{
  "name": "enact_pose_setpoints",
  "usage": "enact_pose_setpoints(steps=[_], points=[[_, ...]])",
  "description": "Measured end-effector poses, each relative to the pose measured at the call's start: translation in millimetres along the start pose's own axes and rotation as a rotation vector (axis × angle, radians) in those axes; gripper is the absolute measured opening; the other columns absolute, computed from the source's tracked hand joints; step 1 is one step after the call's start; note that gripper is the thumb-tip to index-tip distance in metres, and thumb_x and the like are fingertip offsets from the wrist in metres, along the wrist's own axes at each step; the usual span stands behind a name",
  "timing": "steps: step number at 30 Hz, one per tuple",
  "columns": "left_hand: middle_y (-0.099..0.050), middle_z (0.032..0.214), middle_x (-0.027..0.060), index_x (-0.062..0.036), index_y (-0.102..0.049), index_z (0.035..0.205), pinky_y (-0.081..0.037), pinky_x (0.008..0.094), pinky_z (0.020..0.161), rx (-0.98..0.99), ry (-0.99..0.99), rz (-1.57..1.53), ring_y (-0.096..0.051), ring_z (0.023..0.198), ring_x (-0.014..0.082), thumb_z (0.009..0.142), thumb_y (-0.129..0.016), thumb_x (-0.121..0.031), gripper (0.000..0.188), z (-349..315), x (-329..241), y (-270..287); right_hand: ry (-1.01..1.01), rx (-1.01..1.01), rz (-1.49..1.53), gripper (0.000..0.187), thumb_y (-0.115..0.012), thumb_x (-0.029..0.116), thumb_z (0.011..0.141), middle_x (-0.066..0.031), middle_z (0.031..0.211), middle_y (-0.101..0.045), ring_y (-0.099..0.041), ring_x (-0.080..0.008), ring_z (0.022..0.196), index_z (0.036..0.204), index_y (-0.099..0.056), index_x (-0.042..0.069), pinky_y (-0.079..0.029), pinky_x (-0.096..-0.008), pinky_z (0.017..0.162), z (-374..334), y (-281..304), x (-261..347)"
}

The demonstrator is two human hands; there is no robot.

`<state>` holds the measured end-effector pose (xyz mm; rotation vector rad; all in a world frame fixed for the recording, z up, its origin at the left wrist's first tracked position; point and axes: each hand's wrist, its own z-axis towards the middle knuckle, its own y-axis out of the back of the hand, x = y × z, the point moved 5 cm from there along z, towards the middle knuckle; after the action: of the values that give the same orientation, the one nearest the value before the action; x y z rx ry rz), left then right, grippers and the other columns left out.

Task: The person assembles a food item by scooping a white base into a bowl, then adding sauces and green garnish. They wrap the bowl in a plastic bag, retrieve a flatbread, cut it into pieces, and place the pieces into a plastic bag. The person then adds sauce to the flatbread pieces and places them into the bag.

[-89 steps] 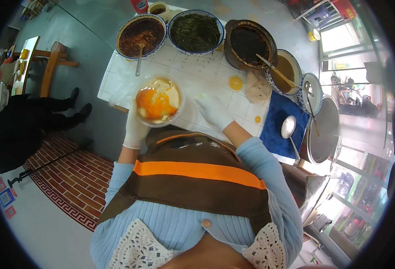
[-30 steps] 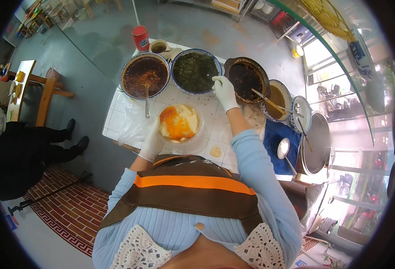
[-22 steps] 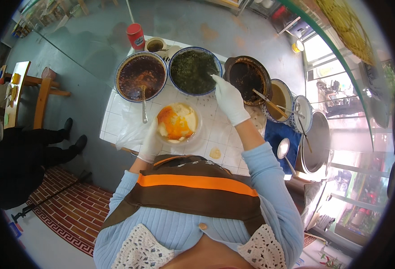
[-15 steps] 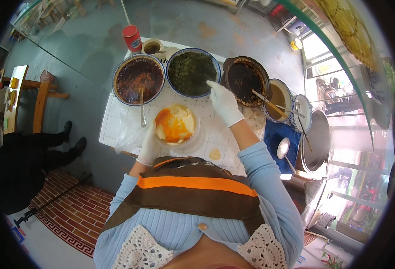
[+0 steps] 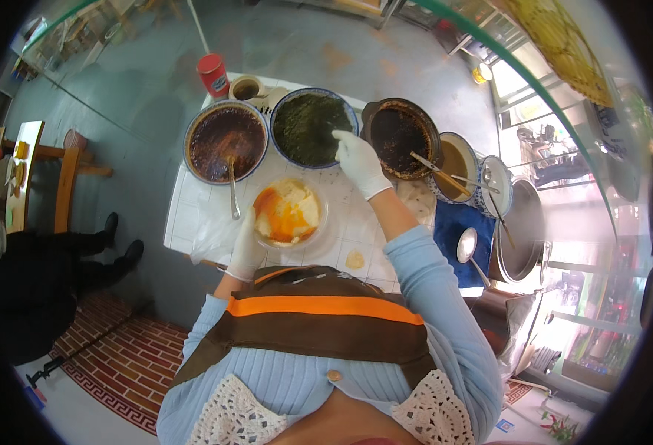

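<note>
The left hand (image 5: 246, 248), in a white glove, is curled around a clear bowl (image 5: 291, 215) of pale food with orange sauce, just over the near part of the white tiled table (image 5: 185, 215). The right hand (image 5: 360, 163), gloved too, reaches to the green bowl (image 5: 308, 127); its fingers are bent, and I cannot tell if it holds anything. Farther left is a dark red bowl (image 5: 225, 141) with a spoon (image 5: 232, 189), then the grey floor (image 5: 297, 44).

White gloves on left hand (image 5: 246, 248) and right hand (image 5: 359, 163). Clear bowl (image 5: 290, 215) with orange and pale yellow contents. Dark green in the blue-rimmed basin (image 5: 310, 127), deep red-brown in the next basin (image 5: 225, 139), near-black in the brown pan (image 5: 399, 137). White tiled surface (image 5: 193, 199). Red cup (image 5: 213, 74). Blue cloth (image 5: 452, 230). Brown apron (image 5: 326, 326) with orange stripe over light blue ribbed sleeves.
</note>
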<state>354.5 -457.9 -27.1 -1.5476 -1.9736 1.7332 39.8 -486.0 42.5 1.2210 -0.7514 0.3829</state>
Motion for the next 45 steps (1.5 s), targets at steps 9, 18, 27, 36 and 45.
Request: enact_pose_setpoints(steps=[9, 18, 27, 36, 45], points=[[-0.042, 0.166, 0.012, -0.006, -0.036, 0.165, -0.036, 0.0445, 0.126, 0.096, -0.046, 0.284, -0.043, 0.151, 0.0288, 0.117, -0.036, -0.049, 0.065, 9, 0, 7, -0.032, 0.05, -0.24, 0.023, -0.048, 0.013, 0.1, -0.0236, 0.1, -0.073, -0.071, -0.0432, 0.1, 0.096, -0.069, 0.003, -0.055, -0.0546, 0.089, 12, -12, 15], [-0.043, 0.165, 0.0138, -0.0032, -0.036, 0.164, -0.036, 0.0459, 0.126, 0.152, -0.083, 0.325, -0.044, 0.15, 0.0301, 0.116, -0.037, -0.053, 0.069, 8, -2, 9, -0.014, -0.005, -0.37, 0.029, -0.048, 0.01, 0.101, -0.0244, 0.094, -0.075, -0.075, -0.0413, 0.09, 0.118, -0.065, -0.006, -0.06, -0.0521, 0.075, 11, 1, 15], [-0.043, 0.166, 0.0142, -0.0048, -0.036, 0.164, -0.036, 0.0479, 0.125, 0.126, -0.027, 0.134, -0.043, 0.151, 0.0315, 0.115, -0.041, -0.052, 0.069, 17, 3, 15, -0.074, 0.053, -0.332, 0.02, -0.06, 0.016, 0.093, -0.0261, 0.09, -0.073, -0.072, -0.0454, 0.088, 0.099, -0.07, 0.0, -0.057, -0.053, 0.083, 9, -15, -31], [-0.047, 0.162, 0.0157, -0.0011, -0.038, 0.161, -0.039, 0.0435, 0.124, 0.009, -0.002, 0.142, -0.047, 0.148, 0.0286, 0.116, -0.036, -0.051, 0.067, 22, 2, 7, -0.682, -0.112, 0.828, 0.041, -0.044, 0.017, 0.104, -0.0134, 0.086, -0.076, -0.065, -0.0131, 0.062, 0.128, -0.07, -0.003, -0.053, -0.0263, 0.054, -13, -17, -38], [-0.05, 0.159, 0.0156, -0.0009, -0.04, 0.16, -0.04, 0.0452, 0.123, 0.027, -0.045, 0.164, -0.05, 0.145, 0.0307, 0.116, -0.041, -0.048, 0.065, 35, -4, -14, -0.705, -0.154, 1.012, 0.039, -0.045, 0.017, 0.107, -0.0123, 0.091, -0.075, -0.062, -0.0102, 0.065, 0.129, -0.07, -0.003, -0.05, -0.0236, 0.057, -21, -23, -39]])
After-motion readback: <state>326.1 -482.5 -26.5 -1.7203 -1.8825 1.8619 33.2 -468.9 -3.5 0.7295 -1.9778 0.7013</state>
